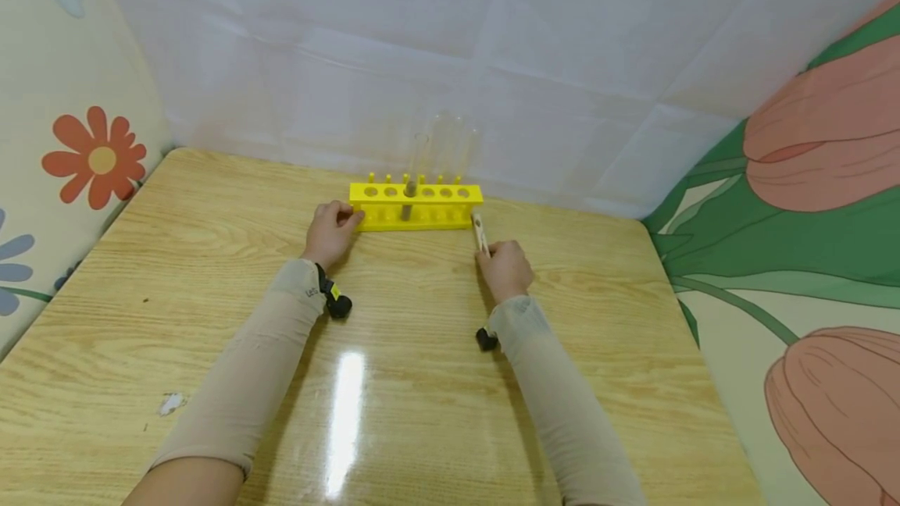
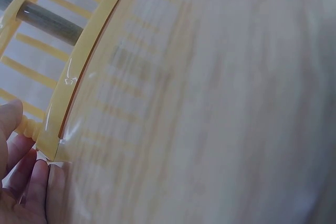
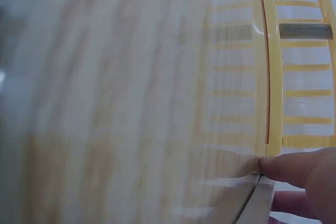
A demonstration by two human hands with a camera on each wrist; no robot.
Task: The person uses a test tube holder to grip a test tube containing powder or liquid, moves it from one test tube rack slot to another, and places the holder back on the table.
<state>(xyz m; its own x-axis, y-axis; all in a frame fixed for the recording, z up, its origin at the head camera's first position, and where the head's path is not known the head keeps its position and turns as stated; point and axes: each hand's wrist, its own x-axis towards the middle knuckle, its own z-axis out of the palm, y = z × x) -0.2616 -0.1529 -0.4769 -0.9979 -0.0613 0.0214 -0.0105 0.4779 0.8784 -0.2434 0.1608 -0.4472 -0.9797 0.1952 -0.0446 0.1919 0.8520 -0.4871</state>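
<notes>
A yellow test tube rack (image 1: 450,201) stands at the back of the table. My left hand (image 1: 332,231) grips its left end, with thumb and fingers about the end post (image 2: 29,128). One clear test tube with dark grey contents (image 1: 406,212) stands upright in the rack, left of the middle. Just off the rack's right end, my right hand (image 1: 508,268) pinches a pale wooden test tube holder (image 1: 480,233). In the right wrist view the thumb lies along the holder (image 3: 254,203), whose far part is out of frame.
Several clear, empty-looking test tubes (image 1: 450,139) rise behind the rack's top, hard to make out against the white cloth (image 1: 394,61). That cloth hangs right behind the table (image 1: 408,350). Floral cloths (image 1: 794,272) hang at both sides.
</notes>
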